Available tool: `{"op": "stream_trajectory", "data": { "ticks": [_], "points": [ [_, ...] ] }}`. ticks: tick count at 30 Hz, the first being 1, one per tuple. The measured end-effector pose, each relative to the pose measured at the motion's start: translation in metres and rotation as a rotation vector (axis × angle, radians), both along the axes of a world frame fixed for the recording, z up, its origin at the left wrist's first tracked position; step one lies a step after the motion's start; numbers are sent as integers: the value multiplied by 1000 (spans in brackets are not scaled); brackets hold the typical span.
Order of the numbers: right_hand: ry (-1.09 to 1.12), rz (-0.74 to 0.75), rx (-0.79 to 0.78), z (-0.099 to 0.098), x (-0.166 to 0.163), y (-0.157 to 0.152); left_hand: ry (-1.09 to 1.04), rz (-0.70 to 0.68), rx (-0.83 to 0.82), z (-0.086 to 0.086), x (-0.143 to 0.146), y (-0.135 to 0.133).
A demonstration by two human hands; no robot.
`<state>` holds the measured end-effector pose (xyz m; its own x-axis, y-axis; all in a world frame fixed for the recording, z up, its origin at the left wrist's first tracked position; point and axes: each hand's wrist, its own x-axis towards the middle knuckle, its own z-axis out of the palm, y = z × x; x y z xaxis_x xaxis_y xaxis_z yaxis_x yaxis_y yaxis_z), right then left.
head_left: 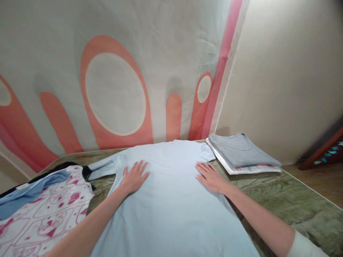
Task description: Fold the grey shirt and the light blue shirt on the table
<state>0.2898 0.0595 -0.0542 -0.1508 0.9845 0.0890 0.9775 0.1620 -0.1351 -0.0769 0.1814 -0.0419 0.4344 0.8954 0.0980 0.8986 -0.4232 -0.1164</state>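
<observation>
A pale blue shirt lies spread out on the table, its collar end toward the wall. One sleeve stretches out to the left, touching the dark cloth there; the right sleeve shows only as a short piece beside the folded stack. My left hand rests flat on the shirt's left side, fingers spread. On the right side of the shirt lies my right hand, palm down, its fingers stretched toward the middle. Neither hand grips the fabric.
Folded clothes, a grey shirt on top, are stacked at the table's back right. To the left lie a white garment with pink print, a blue one and black cloth. A patterned wall stands behind the wood-grain table.
</observation>
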Motion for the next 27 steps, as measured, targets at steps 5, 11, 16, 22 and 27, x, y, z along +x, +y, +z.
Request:
{"op": "stream_trajectory", "data": {
  "ticks": [5, 11, 16, 22, 27],
  "points": [
    [-56, -120, 66, -2, 10, -5, -7, 1, 11, -4, 0, 8],
    [91, 147, -23, 12, -51, -47, -12, -12, 1, -6, -1, 10],
    [133, 251, -97, 15, -71, -63, -6, -12, -7, -3, -1, 8],
    [10, -37, -44, 0, -28, -36, -9, 1, 4, -3, -2, 13],
    [-31, -132, 16, 0, -28, -40, -3, -19, -58, 7, 18, -20]
  ]
}}
